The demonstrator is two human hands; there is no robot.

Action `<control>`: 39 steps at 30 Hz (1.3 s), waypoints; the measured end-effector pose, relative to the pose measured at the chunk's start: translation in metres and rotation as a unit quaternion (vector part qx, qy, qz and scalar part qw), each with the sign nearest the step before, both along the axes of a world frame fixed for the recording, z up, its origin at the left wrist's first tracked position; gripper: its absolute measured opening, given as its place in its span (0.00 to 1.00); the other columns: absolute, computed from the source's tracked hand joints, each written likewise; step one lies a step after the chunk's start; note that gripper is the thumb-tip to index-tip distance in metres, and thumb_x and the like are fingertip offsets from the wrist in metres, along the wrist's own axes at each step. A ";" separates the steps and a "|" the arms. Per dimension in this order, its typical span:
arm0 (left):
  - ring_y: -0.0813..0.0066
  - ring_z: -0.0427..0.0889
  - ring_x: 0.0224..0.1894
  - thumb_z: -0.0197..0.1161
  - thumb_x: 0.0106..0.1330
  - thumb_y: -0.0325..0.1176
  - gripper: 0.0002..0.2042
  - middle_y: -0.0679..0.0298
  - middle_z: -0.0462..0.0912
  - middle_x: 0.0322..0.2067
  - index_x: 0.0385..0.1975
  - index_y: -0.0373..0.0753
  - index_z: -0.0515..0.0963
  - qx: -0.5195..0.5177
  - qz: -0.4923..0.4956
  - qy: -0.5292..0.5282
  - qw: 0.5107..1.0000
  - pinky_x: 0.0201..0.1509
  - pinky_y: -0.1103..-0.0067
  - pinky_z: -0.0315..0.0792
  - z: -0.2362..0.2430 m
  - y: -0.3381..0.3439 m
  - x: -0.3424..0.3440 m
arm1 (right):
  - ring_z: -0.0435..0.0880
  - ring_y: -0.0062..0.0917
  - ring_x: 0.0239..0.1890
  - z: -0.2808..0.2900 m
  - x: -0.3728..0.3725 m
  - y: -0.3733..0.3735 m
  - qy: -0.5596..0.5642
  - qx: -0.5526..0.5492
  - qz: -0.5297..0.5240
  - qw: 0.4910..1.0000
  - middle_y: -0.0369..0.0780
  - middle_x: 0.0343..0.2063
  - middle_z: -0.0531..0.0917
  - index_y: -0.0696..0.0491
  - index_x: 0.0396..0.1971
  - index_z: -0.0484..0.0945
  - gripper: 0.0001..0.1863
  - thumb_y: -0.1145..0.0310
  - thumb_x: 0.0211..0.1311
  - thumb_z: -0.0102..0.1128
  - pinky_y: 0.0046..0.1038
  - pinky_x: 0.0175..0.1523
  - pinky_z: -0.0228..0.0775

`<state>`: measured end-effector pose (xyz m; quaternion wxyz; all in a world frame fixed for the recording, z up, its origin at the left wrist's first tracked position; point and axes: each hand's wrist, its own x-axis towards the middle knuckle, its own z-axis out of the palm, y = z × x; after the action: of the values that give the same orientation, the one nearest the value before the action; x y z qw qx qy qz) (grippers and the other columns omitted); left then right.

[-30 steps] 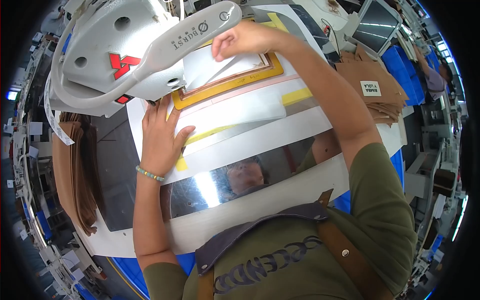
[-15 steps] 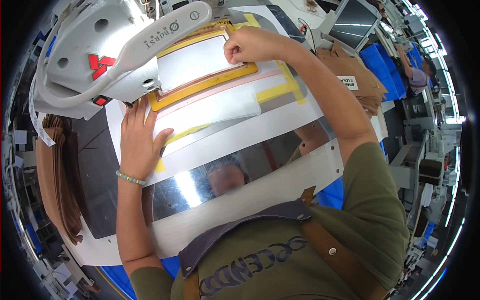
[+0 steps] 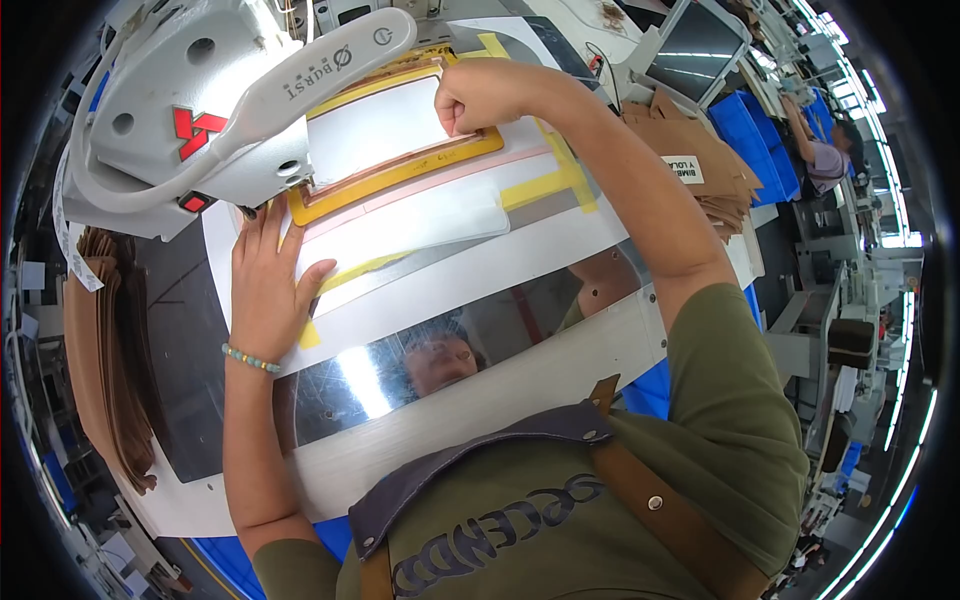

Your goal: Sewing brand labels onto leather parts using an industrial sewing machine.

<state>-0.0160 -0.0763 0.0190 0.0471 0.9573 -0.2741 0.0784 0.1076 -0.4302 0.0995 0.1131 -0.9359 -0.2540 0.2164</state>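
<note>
I observed the left hand (image 3: 265,290) pressed flat, fingers spread, its grip wide and holding nothing, on the white flat template sheet (image 3: 400,235) lying on the pale desk (image 3: 520,270). The right hand (image 3: 485,95) was closed in a fist, its grip narrow, pinching the near edge of the yellow-bordered rectangular clamp frame (image 3: 400,170), which lay on the sheet beneath the grey-white sewing machine head (image 3: 190,110). A stack of brown cut pieces (image 3: 100,350) lay at the desk's left edge, well apart from the frame.
</note>
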 end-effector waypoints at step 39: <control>0.44 0.62 0.79 0.62 0.76 0.49 0.28 0.47 0.70 0.74 0.67 0.35 0.76 -0.102 -0.011 -0.001 0.995 0.81 0.57 0.58 0.020 0.039 -0.012 | 0.83 0.28 0.62 -0.039 -0.034 0.094 0.001 0.321 -0.076 0.944 0.45 0.59 0.85 0.62 0.57 0.79 0.20 0.78 0.68 0.49 0.32 0.65 0.75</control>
<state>-0.0285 -0.0374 0.0390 0.1453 0.9443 -0.2754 0.1063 0.0736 -0.3360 0.0608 0.4241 -0.8663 -0.2379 0.1146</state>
